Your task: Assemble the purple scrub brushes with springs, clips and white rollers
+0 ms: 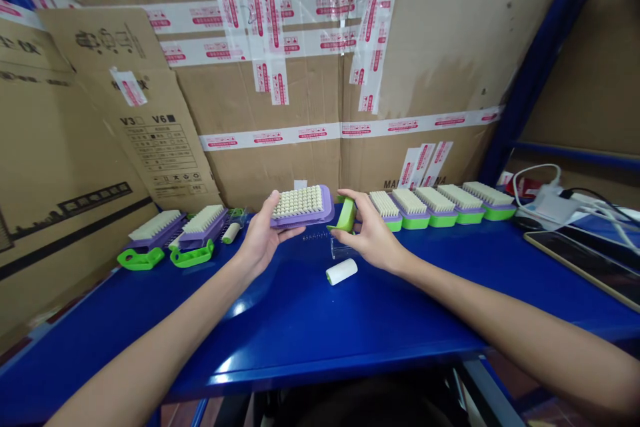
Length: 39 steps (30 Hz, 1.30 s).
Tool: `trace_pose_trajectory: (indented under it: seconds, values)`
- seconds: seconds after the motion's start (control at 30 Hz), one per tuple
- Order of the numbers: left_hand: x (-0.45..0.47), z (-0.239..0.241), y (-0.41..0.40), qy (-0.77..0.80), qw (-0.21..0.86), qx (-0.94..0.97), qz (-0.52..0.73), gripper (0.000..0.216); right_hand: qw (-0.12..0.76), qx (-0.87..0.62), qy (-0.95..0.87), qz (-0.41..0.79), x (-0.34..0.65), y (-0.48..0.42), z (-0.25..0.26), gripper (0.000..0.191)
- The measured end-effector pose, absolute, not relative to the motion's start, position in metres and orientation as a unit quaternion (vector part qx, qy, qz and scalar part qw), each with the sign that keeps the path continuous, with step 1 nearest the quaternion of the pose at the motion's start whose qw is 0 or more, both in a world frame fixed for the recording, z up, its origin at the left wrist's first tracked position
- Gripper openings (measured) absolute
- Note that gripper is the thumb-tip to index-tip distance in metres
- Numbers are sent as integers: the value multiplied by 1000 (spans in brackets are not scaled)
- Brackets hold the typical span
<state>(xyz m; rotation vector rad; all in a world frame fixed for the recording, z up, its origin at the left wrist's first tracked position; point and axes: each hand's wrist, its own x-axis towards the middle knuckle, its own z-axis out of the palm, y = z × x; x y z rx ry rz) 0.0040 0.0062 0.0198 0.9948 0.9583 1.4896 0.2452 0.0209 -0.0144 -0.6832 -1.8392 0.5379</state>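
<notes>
My left hand (260,240) grips a purple brush block (303,207), bristles up, above the blue table (300,320). Right beside it, my right hand (367,233) pinches a green plastic handle piece (346,215), held close to the brush's right end. A white roller (341,271) lies on the table just below both hands, next to a small clear plastic piece (340,250). Whether the green piece touches the purple block I cannot tell.
Two purple brushes (180,223) with loose green handles (165,257) lie at the left. A row of several finished green-and-purple brushes (440,203) stands at the right. Taped cardboard boxes (310,93) wall the back. A phone (585,257), cables and charger (550,203) sit far right.
</notes>
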Motion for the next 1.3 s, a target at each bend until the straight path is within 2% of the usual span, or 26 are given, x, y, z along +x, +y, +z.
trace_pose_trajectory:
  seconds: [0.27, 0.47, 1.3]
  values:
    - [1, 14, 11, 408, 530, 432, 604, 51, 534, -276, -768, 220, 245, 19, -15, 71]
    - [0, 11, 13, 425, 530, 450, 580, 54, 533, -245, -794, 161, 246, 14, -11, 65]
    - [4, 10, 7, 384, 525, 511, 562, 54, 510, -235, -826, 56, 248, 11, -6, 83]
